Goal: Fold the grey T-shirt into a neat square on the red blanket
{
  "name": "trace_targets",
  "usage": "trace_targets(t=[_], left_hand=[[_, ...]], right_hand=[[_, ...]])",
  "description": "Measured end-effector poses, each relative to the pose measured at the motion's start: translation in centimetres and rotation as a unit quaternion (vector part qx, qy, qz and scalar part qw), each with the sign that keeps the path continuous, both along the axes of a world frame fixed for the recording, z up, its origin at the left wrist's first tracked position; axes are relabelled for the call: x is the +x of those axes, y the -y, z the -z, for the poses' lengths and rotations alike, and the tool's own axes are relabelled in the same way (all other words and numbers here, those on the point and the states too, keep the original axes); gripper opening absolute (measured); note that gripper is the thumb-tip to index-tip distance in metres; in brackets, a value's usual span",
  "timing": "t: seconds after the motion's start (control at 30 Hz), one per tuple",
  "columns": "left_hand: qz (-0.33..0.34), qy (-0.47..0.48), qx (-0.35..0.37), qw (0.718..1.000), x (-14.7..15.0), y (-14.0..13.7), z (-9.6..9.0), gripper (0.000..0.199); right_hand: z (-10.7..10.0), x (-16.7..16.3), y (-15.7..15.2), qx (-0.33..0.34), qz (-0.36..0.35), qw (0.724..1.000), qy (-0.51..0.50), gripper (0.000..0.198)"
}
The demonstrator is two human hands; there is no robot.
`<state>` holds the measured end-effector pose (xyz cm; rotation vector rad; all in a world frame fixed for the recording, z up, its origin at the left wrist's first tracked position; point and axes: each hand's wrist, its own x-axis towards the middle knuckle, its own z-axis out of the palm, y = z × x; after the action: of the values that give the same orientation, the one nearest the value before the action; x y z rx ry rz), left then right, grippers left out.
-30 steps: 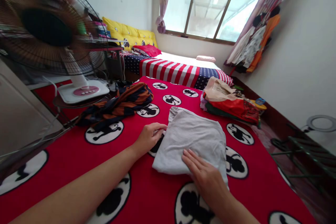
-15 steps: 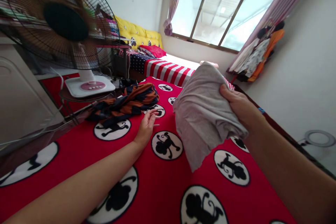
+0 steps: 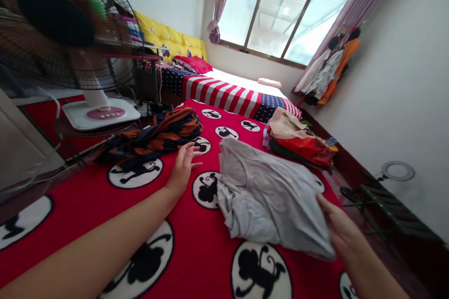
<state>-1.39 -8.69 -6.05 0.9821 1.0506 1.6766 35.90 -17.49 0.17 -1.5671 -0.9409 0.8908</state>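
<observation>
A thin light-grey garment (image 3: 270, 196), loosely folded and wrinkled, is low over the red blanket (image 3: 206, 261) with its white ovals and black monkey figures. My right hand (image 3: 338, 224) grips its right edge, with some fingers hidden by the cloth. Whether all of its underside touches the blanket I cannot tell. My left hand (image 3: 183, 166) is apart from the garment, fingers spread and holding nothing, just above the blanket. Close beyond that hand, a rumpled orange-brown and navy cloth (image 3: 164, 133) lies in a heap.
A fan (image 3: 56, 16) with blurred blades stands on a stool at the left. Bags in red and beige (image 3: 298, 140) lie at the blanket's far right. Behind is a bed with a flag-patterned cover (image 3: 224, 93). A dark folding chair (image 3: 389, 210) and ring light (image 3: 398, 171) are at the right.
My right hand has brought the grey garment down from mid-air to low over the blanket, where it spreads flatter. The view has turned slightly right, uncovering the bags. My left hand stays open.
</observation>
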Motion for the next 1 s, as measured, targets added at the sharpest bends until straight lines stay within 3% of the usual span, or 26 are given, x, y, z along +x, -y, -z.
trace_targets(t=[0.1,0.2,0.27,0.37,0.43,0.5,0.6,0.7,0.93,1.0], left_hand=[[0.000,-0.103,0.044,0.994,0.4,0.2,0.0,0.038],[0.014,-0.266,0.136,0.954,1.2,1.7,-1.0,0.029],[0.072,-0.360,0.222,0.903,2.1,3.1,-1.9,0.021],[0.196,-0.461,0.348,0.792,3.5,5.3,-2.8,0.016],[0.241,-0.521,0.387,0.721,4.2,6.1,-2.9,0.018],[0.258,-0.563,0.393,0.680,4.7,6.4,-2.7,0.027],[0.276,-0.587,0.382,0.658,4.9,6.2,-2.3,0.035],[0.283,-0.597,0.380,0.647,4.8,5.9,-2.2,0.023],[0.272,-0.634,0.429,0.584,5.4,6.2,-2.3,0.019],[0.290,-0.632,0.424,0.581,5.2,6.1,-2.9,0.023]], right_hand=[[3.4,4.1,3.1,-0.001,0.108,0.993,-0.039,0.042],[4.2,6.2,5.6,0.015,0.137,0.989,0.061,0.046],[4.2,6.4,6.7,-0.016,0.083,0.989,0.120,0.047],[4.0,5.2,7.8,-0.036,-0.031,0.980,0.195,0.045],[4.0,4.1,8.3,-0.013,-0.077,0.967,0.242,0.044],[4.0,3.0,8.7,0.021,-0.095,0.953,0.287,0.048],[4.2,2.0,9.0,0.063,-0.121,0.927,0.351,0.052],[4.8,1.9,8.9,0.090,-0.153,0.908,0.380,0.041],[5.7,2.3,8.6,0.139,-0.152,0.877,0.435,0.029],[5.6,2.3,8.5,0.152,-0.153,0.868,0.447,0.028]])
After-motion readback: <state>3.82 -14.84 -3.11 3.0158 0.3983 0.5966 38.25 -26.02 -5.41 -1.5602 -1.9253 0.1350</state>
